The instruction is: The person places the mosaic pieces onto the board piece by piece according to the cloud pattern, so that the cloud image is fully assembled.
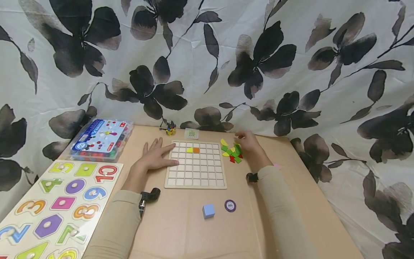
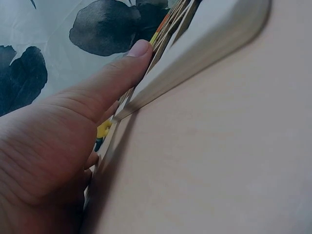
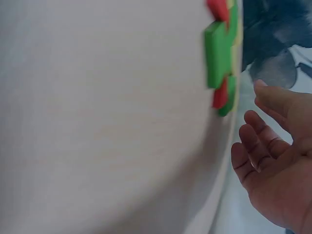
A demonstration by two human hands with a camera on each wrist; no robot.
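A pale wooden grid board (image 1: 195,183) lies on the table, with a yellow tile (image 1: 189,150) and an orange tile (image 1: 196,150) in its upper cells. My left hand (image 1: 157,156) rests on the board's left edge, fingers spread; in the left wrist view its thumb (image 2: 114,80) lies on the rim. Right of the board is a loose pile of green, yellow and red pieces (image 1: 233,150). Just beside that pile is my right hand (image 1: 250,144). In the right wrist view its fingers (image 3: 253,146) are loosely bent, holding nothing visible, apart from a green piece (image 3: 218,56).
A blue cube (image 1: 208,211) and a dark round disc (image 1: 230,205) lie in front of the board. A small card (image 1: 192,133) and a toy figure (image 1: 170,128) stand behind it. At left are a clear plastic box (image 1: 97,140) and a number puzzle board (image 1: 61,190).
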